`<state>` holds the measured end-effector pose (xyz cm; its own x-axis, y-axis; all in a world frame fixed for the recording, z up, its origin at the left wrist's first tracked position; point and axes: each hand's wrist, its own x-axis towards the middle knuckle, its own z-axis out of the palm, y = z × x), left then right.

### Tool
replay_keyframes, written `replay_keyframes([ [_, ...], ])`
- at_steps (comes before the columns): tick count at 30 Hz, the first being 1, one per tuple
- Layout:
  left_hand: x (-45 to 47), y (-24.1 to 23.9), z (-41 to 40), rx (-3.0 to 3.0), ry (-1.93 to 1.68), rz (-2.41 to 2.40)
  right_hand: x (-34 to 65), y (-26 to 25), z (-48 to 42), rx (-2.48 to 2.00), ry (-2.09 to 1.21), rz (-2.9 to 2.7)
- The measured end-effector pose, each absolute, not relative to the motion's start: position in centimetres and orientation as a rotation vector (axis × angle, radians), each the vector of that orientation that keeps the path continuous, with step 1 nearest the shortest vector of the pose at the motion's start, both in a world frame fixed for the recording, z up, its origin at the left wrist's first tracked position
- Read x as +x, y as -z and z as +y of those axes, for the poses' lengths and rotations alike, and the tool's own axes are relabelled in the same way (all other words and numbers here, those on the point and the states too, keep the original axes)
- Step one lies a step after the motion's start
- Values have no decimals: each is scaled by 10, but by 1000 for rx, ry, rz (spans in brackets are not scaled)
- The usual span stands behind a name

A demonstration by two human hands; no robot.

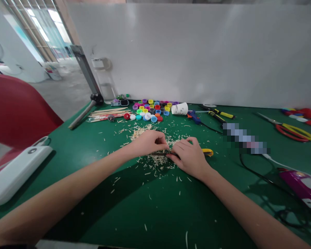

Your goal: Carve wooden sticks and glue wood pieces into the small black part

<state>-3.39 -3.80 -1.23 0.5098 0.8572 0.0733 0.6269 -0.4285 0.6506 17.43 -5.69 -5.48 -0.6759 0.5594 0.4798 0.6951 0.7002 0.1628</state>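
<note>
Slivers of pale wood dot the near part of the green table, thickening into a loose heap around and beyond both hands. At left lies a white box-shaped device with a cable; at right, a purple-and-white one. Mid-table, the right hand is closed around a tool whose yellow end sticks out on its right, a thin dark strip running left over the slivers. Just beside it, the left hand has thumb and fingers drawn narrow above that strip; whether anything is pinched there, I cannot tell. Further off are open scissors, a blue glue gun, thin sticks, a mallet, a white paper cup tipped on its side and many coloured bottle caps. Behind stands a pale panel.
</note>
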Motion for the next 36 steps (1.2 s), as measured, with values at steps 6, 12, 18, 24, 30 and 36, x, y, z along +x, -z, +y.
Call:
replay_keyframes([
  [6, -32, 12, -39, 2207, -534, 1198, 173, 55, -57, -949, 537, -2541],
  [12, -32, 12, -39, 2200, -558, 1214, 172, 54, -57, -959, 543, -2551],
  [18, -31, 12, -40, 2206, -555, 1212, 173, 54, -58, -963, 545, -2495],
  [24, -30, 12, -40, 2207, -553, 1194, 173, 55, -57, -919, 525, -2515],
  [30, -30, 9, -43, 2226, -530, 1189, 172, 54, -58, -931, 547, -2527],
  [36, -29, 9, -44, 2186, -526, 1209, 172, 53, -59, -950, 559, -2506],
])
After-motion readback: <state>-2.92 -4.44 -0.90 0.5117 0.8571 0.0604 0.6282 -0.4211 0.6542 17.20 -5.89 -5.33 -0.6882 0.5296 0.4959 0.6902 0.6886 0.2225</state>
